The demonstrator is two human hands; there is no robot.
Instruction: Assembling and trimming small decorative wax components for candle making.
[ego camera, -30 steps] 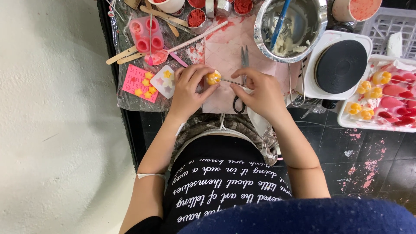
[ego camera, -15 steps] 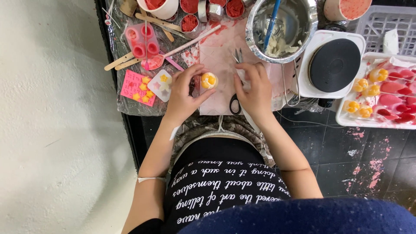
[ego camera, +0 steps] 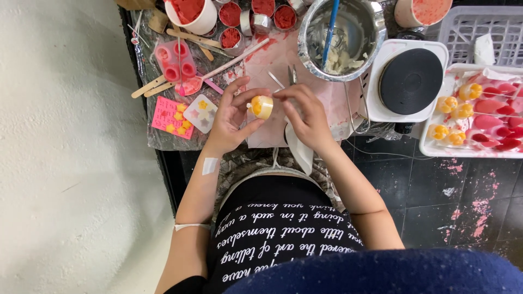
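Note:
My left hand (ego camera: 231,117) grips a small yellow and white wax candle (ego camera: 262,106) between thumb and fingers, above a stained pink sheet of paper (ego camera: 271,60) on the worktable. My right hand (ego camera: 306,112) touches the candle's right side with its fingertips. A thin white stick (ego camera: 277,80) pokes out just above the right fingers, and whether that hand holds it is hard to tell. Scissors (ego camera: 292,75) lie on the paper just beyond the hands.
A metal pot (ego camera: 342,34) with a blue stirrer stands behind the hands. A black hotplate (ego camera: 409,80) is to its right, then a white tray (ego camera: 473,111) of yellow and red candles. Red wax cups (ego camera: 231,38), a pink mould (ego camera: 175,61) and wooden sticks (ego camera: 148,87) lie left.
The camera view has shifted. Both hands have drawn closer together around the candle, and the right fingers now touch it.

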